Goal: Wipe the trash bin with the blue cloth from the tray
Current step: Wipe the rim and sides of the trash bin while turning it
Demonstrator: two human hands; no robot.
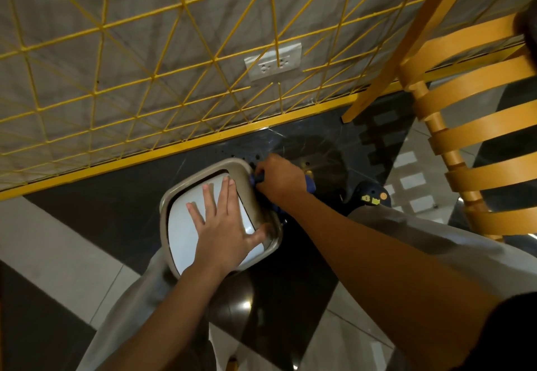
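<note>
A beige trash bin [174,196] with a white swing lid [181,225] stands on the dark floor between my knees. My left hand [223,225] lies flat on the lid, fingers spread, thumb hooked over the right rim. My right hand [279,177] is closed on the blue cloth [310,184] and presses it against the bin's far right outer side, just under the rim. Only small folds of the cloth show beside the fingers and behind the wrist. No tray is in view.
A yellow wire grid [186,4] covers the grey wall right behind the bin, with a yellow floor rail [145,158] and a wall socket [273,64]. A wooden slatted chair [470,144] stands at the right. My slipper [369,196] rests near the bin.
</note>
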